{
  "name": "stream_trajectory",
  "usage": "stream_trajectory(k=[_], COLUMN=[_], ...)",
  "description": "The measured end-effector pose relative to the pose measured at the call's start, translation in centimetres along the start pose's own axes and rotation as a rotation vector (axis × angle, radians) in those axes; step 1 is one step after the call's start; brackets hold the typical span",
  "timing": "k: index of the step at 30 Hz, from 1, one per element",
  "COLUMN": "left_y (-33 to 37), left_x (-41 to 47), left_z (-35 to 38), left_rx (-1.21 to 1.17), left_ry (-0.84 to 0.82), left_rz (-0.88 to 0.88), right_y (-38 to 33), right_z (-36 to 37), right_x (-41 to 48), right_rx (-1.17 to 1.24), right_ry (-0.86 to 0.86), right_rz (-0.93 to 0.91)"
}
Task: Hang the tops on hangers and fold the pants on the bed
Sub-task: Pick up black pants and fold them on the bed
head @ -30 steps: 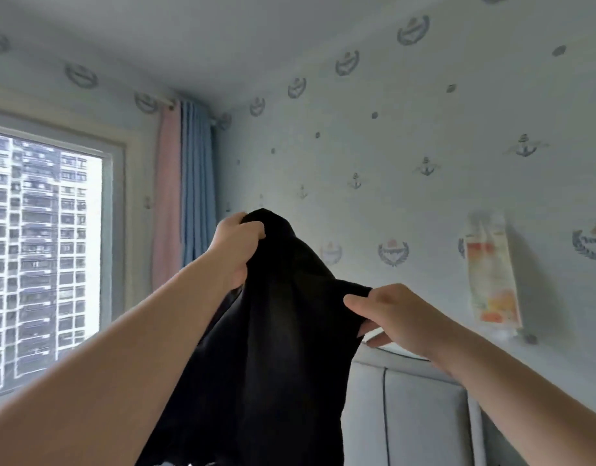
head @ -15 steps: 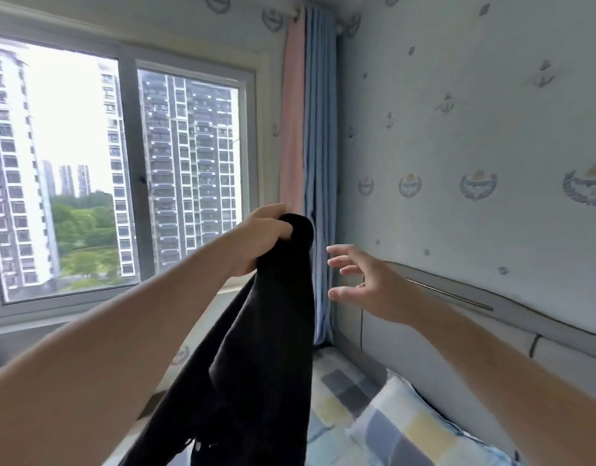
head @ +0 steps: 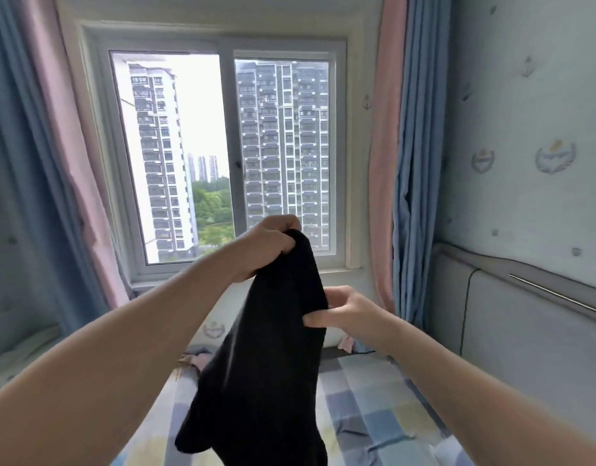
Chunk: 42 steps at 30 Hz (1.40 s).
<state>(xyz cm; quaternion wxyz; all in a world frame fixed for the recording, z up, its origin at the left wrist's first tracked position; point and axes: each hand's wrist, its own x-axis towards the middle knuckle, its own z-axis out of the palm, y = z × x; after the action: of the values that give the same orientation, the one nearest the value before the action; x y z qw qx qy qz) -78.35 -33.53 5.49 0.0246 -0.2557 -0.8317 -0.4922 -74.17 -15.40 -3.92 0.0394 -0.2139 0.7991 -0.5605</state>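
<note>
Two hands hold one black garment (head: pixel 273 364) in the air above the bed (head: pixel 374 391), in front of the window (head: pixel 222 146).

On the left, past the left curtain (head: pixel 48 196), the left hand (head: pixel 269 245) is the higher one. Its fingers are curled tight around a bunched top end of the cloth, and most of the weight seems to hang from it. Below that fist the garment falls in a long, limp drape towards the near edge of the view, with a rounded fold low on its left side. Whether it is a top or a pair of pants cannot be told from this bundle.

To the right and lower, the right hand (head: pixel 348 312) pinches the garment's right edge between thumb and curled fingers.

The cloth looks soft, light and floppy, matt rather than slippery, so a loose pinch should carry it, but it will not keep any shape unaided. It would probably open out best if held at two corners of one hem or waistband, well apart, instead of by a bunch.

Some pinkish clothes (head: pixel 197 359) lie at the far end of the checked sheet. Further right are the right curtain (head: pixel 404 163) and the padded headboard (head: pixel 525 338).
</note>
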Motion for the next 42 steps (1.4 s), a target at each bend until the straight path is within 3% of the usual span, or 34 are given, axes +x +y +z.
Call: stream_trajectory(k=[8,15,18,23,28,32,35,39,42], left_y=[-3.6,-8.3,-11.8,-19.6,-24.8,-25.8,-25.4,-24.9,-25.3], left_x=[1.5,3.3,3.8,2.5,-2.9,-9.0,-12.2,-13.9,-14.2], left_z=[-0.7,0.2,0.9,3.8,11.9,19.2,22.9,25.3,25.2], left_rx=[-0.025,-0.116,-0.117,-0.094,-0.137,-0.254,-0.383,-0.443,-0.290], left_ry=[0.305,0.523,0.589,0.469,0.149,-0.094,-0.171,-0.149,-0.050], left_rz=[-0.102,-0.197,-0.272,-0.394,-0.491,-0.526,-0.490,-0.355,-0.327], right_y=[5.7,16.5,22.5,25.8,24.5,23.9,22.2,19.9,18.8], right_z=[-1.9,-3.5,-3.5,-2.6,-1.2,1.8,2.8,3.3,2.9], right_x=[-0.2,-3.3,-5.9,-7.7,-7.2,-6.8,-6.7,-7.3,-8.0], right_rx=[-0.028,-0.286,-0.321,-0.139,0.082,0.157,0.263,0.353,0.471], right_ry=[-0.100,-0.242,-0.215,0.007,0.182,0.155,0.150,-0.042,-0.136], right_rz=[0.063,0.473,0.617,0.675,0.655,0.664,0.609,0.529,0.484])
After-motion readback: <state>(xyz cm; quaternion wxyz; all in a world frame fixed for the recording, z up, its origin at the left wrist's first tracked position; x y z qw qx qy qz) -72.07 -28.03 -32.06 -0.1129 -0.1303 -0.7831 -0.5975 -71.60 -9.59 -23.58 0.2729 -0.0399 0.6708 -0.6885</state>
